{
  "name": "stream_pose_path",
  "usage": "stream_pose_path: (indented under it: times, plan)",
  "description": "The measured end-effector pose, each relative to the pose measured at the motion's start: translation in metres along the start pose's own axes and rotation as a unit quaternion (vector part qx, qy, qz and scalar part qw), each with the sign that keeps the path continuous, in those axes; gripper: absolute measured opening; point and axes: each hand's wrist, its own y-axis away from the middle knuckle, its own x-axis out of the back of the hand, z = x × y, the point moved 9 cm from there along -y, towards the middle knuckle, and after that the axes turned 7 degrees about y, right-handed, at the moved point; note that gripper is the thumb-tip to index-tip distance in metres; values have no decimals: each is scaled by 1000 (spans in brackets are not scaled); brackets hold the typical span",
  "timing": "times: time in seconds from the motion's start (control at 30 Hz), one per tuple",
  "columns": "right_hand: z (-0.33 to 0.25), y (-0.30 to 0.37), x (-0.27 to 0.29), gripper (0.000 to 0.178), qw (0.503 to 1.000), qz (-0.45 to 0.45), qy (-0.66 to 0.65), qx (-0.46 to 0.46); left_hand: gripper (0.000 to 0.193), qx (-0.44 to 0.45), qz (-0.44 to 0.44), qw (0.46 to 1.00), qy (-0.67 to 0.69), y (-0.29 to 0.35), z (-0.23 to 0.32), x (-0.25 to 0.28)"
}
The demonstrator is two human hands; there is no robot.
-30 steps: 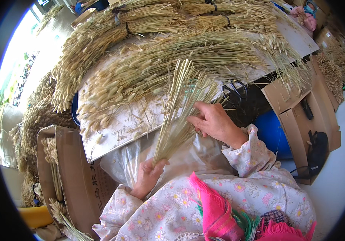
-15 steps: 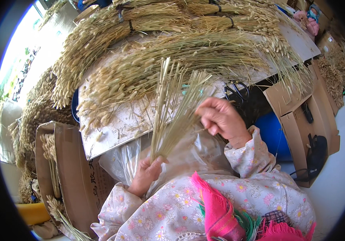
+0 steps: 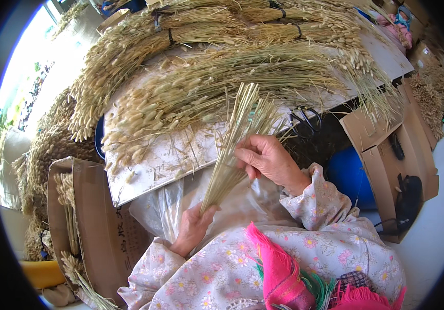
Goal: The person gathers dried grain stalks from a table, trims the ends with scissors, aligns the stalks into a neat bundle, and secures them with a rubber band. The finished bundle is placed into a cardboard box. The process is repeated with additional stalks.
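Observation:
My left hand is closed round the lower end of a bundle of dried grass stems. The bundle tilts up and to the right, its pale stalk ends fanning out over the table's near edge. Against the bundle's right side, about halfway up, my right hand has its thumb and fingers pinched on stems; the fingertips are partly hidden. Just beyond lies a loose heap of fluffy-headed dried grass, heads to the left and stalks to the right.
The white table also carries tied grass bunches at the back. Black-handled scissors lie at its near right edge. Cardboard boxes stand left and right, and clear plastic hangs below the edge.
My right hand has moved left and down, from the bundle's outer right side onto its stems. The bundle has swung to the right and its stalks stand closer together. My left hand keeps its hold.

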Motion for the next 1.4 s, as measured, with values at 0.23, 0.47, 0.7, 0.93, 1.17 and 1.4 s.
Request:
stream_pose_path:
  times: [0.23, 0.47, 0.7, 0.93, 1.17, 1.4]
  plan:
    - [-3, 3, 13, 17, 996, 45, -70, 33, 31, 72, -67, 973, 207, 3, 0, -3]
    - [-7, 7, 54, 17, 977, 155, -117, 84, 27, 37, -40, 986, 159, 1, -2, 4]
    - [-65, 55, 138, 22, 898, 377, -104, 202, 22, -23, 21, 997, 64, -1, -2, 16]
    - [-18, 8, 19, 31, 998, 41, -47, 31, 19, -83, 50, 990, -102, 3, 10, 9]
    - [-11, 1, 19, 23, 997, 62, -25, 50, 24, -55, -16, 998, -30, 5, 14, 5]
    - [-10, 2, 29, 26, 986, 113, -81, 92, 30, -42, -49, 998, 24, 4, 13, 4]
